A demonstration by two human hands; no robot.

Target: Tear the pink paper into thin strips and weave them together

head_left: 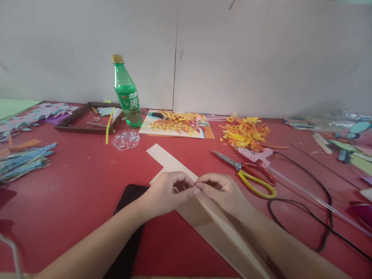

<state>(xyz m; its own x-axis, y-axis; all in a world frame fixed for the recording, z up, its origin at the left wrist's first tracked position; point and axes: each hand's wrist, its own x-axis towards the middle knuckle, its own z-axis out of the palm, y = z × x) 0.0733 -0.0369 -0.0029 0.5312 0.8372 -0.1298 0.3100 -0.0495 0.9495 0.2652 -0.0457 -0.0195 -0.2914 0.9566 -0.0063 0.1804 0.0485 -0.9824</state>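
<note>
Between my two hands is a long cream paper strip, running diagonally from the table's middle toward its near right edge. It appears folded lengthwise, with one layer raised. My left hand pinches its edge with thumb and fingers. Just to the right, my right hand pinches the same edge, its fingertips nearly touching the left ones. Beyond the hands, flat cream paper ends stick out; their join is hidden by my fingers. A black phone-like slab lies partly under my left forearm. Scissors with red and yellow handles rest right of my hands.
A pink glue gun with a black cord lies right. Behind are orange-yellow paper scraps, a green bottle, a clear dish and a brown frame. Blue paper strips lie left.
</note>
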